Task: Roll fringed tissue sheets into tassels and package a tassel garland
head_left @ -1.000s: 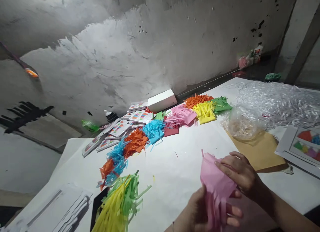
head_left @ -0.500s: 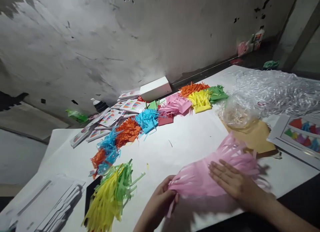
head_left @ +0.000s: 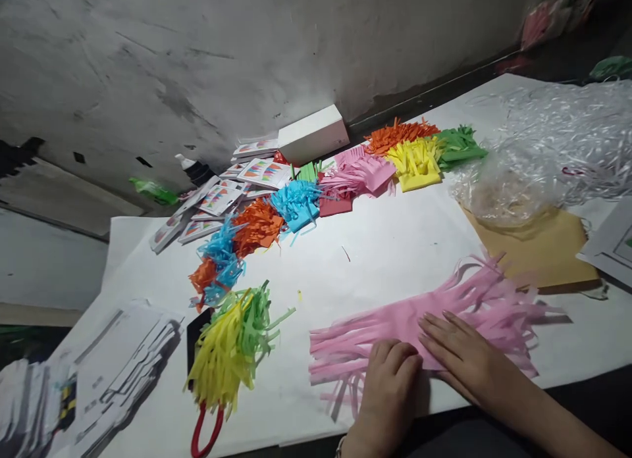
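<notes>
A long pink paper strip (head_left: 424, 313), cut into fringes along both sides, lies flat on the white table sheet (head_left: 385, 247) near the front edge. My left hand (head_left: 388, 385) rests palm down on its lower middle, fingers together. My right hand (head_left: 459, 353) lies flat beside it on the strip's middle, fingers stretched toward the left. Both hands press the paper down; neither grips it.
A yellow and green fringe bundle (head_left: 232, 343) with red-handled scissors (head_left: 205, 432) lies at the left. Fringed paper stacks in blue, orange, pink, yellow and green (head_left: 345, 178) line the back by a white box (head_left: 311, 134). A clear plastic bag (head_left: 503, 188) and brown envelope (head_left: 543, 247) sit right. Printed sheets (head_left: 118, 372) lie far left.
The pink fringed paper was held up folded in both hands, then unfolded and laid flat on the table. Both hands now press it down. The camera has tilted downward.
</notes>
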Action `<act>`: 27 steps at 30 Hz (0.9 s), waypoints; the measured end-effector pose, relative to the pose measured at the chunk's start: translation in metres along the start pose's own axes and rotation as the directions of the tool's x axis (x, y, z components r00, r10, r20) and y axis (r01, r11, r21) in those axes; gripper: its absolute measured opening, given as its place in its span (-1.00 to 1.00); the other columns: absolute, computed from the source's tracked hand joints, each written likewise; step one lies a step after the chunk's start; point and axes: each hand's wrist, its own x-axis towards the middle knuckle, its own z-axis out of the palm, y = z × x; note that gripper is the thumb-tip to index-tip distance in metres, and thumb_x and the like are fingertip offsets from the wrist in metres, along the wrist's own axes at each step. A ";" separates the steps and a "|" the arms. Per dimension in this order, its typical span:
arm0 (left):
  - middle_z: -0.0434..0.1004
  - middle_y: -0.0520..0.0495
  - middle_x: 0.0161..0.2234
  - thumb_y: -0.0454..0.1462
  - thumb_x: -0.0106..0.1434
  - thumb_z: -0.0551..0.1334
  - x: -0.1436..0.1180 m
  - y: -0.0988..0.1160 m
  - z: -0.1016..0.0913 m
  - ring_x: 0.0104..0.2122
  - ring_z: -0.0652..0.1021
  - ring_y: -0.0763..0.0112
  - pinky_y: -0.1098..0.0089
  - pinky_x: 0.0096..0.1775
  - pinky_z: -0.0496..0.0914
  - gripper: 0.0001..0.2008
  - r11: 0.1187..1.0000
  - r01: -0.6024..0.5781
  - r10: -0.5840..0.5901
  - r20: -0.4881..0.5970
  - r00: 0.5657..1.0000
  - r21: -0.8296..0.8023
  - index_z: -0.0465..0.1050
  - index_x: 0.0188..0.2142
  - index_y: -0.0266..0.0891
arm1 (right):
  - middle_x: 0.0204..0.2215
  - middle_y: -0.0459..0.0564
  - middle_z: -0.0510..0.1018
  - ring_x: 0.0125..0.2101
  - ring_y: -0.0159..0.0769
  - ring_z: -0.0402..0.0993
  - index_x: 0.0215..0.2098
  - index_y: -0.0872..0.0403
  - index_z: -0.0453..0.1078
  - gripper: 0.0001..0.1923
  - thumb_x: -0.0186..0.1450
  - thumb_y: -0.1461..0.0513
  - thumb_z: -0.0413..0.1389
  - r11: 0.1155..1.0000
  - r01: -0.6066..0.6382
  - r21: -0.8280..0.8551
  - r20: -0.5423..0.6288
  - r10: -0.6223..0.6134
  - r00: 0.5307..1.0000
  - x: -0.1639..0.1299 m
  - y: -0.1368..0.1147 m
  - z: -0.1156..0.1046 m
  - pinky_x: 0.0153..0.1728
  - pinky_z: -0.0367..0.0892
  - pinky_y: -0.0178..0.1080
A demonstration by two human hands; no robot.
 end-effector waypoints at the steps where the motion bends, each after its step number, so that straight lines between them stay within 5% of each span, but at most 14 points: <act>1: 0.64 -0.16 -0.17 -0.50 0.37 0.14 0.000 -0.001 -0.002 -0.17 0.54 0.19 0.19 -0.12 0.49 -0.78 1.000 0.004 -0.004 0.010 1.000 -0.008 0.46 -0.10 -0.23 | 0.13 0.17 0.56 0.19 -0.10 0.41 0.15 0.16 0.44 -0.59 0.40 0.44 -0.01 1.000 0.006 0.030 -0.017 -0.005 1.000 -0.003 0.000 -0.006 0.22 0.30 0.05; 7: 0.62 -0.19 -0.09 -0.45 0.36 0.20 -0.004 0.000 -0.019 -0.11 0.51 0.17 0.14 -0.05 0.48 -0.80 0.998 0.033 -0.028 0.097 0.995 -0.051 0.45 -0.06 -0.25 | -0.29 0.03 0.60 -0.21 -0.22 0.53 -0.13 0.13 0.48 -0.75 0.44 0.44 -0.03 0.963 -0.083 0.258 -0.056 0.101 0.993 -0.005 -0.005 -0.019 -0.01 0.37 -0.08; 12: 0.63 -0.18 -0.06 -0.42 0.31 0.26 -0.004 0.005 -0.021 -0.09 0.52 0.10 0.05 -0.03 0.46 -0.78 0.992 0.113 -0.105 0.130 0.986 -0.052 0.46 -0.06 -0.23 | -0.35 -0.03 0.51 -0.30 -0.23 0.46 -0.30 0.07 0.41 -0.80 0.43 0.40 0.02 0.891 -0.259 0.374 0.141 0.221 0.965 0.004 -0.004 -0.020 -0.22 0.37 -0.15; 17: 0.67 -0.13 -0.12 -0.46 0.37 0.16 -0.002 0.003 -0.017 -0.12 0.55 0.17 0.12 -0.06 0.46 -0.80 0.988 0.149 -0.143 0.111 0.983 -0.044 0.49 -0.13 -0.19 | -0.32 -0.07 0.55 -0.27 -0.25 0.50 -0.28 0.00 0.46 -0.84 0.45 0.29 0.09 0.843 -0.356 0.403 0.294 0.249 0.923 0.015 0.003 -0.038 -0.21 0.40 -0.20; 23: 0.66 -0.11 -0.18 -0.51 0.38 0.12 -0.003 -0.002 -0.010 -0.20 0.56 0.19 0.18 -0.12 0.43 -0.79 0.987 0.157 -0.155 0.064 0.986 -0.020 0.44 -0.18 -0.22 | -0.20 0.04 0.58 -0.17 -0.14 0.49 -0.13 0.07 0.46 -0.78 0.47 0.35 -0.02 0.960 -0.182 0.213 0.091 0.166 0.982 0.017 0.002 -0.037 -0.03 0.31 -0.05; 27: 0.64 -0.12 -0.23 -0.53 0.34 0.14 0.003 -0.005 -0.013 -0.22 0.55 0.18 0.22 -0.15 0.40 -0.77 0.959 0.282 -0.283 0.175 0.943 0.030 0.45 -0.18 -0.22 | -0.28 0.00 0.56 -0.23 -0.17 0.47 -0.25 0.06 0.43 -0.73 0.45 0.39 -0.07 0.955 -0.220 0.197 0.130 0.197 0.972 0.015 0.005 -0.029 -0.10 0.28 -0.10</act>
